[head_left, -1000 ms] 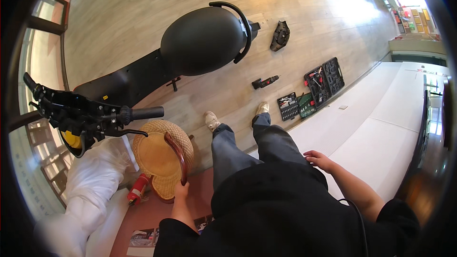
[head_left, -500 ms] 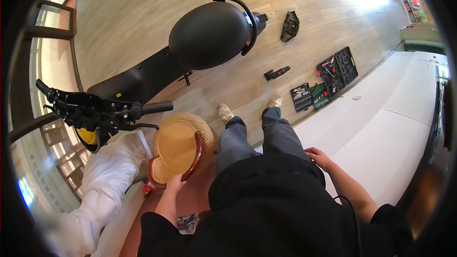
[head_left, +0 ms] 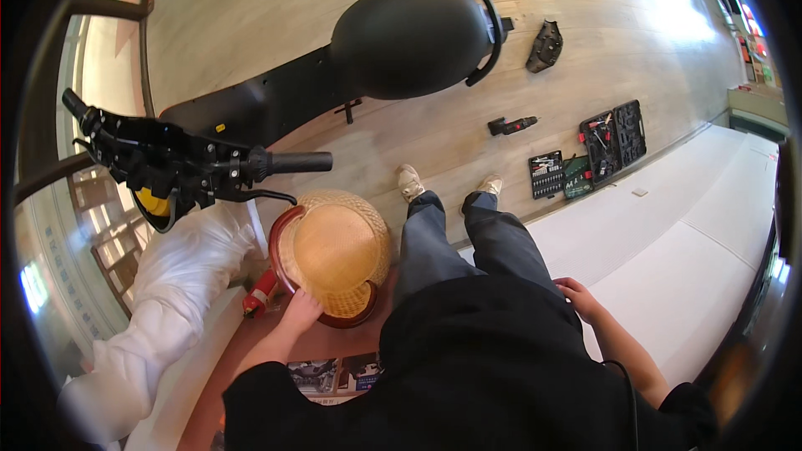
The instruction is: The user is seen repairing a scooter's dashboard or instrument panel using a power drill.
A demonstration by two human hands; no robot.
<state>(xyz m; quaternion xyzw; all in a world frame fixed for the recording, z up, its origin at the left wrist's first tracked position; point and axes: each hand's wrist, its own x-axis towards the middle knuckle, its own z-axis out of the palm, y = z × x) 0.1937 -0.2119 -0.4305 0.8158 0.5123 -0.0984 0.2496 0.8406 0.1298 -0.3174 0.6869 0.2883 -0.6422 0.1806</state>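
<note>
Wicker chair (head_left: 334, 242) has turned under the left hand (head_left: 302, 310).

Bright glare on floor (head_left: 678, 2), edges perhaps blurry

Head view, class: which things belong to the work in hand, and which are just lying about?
Work in hand, seemingly:
- wicker chair, left grip on its edge

Lying or standing about, untouched:
- scooter
- drill
- open tool case
- socket set
- black molded part
- red fire extinguisher

Chair (head_left: 338, 242) right of the fire extinguisher (head_left: 261, 291)
</note>
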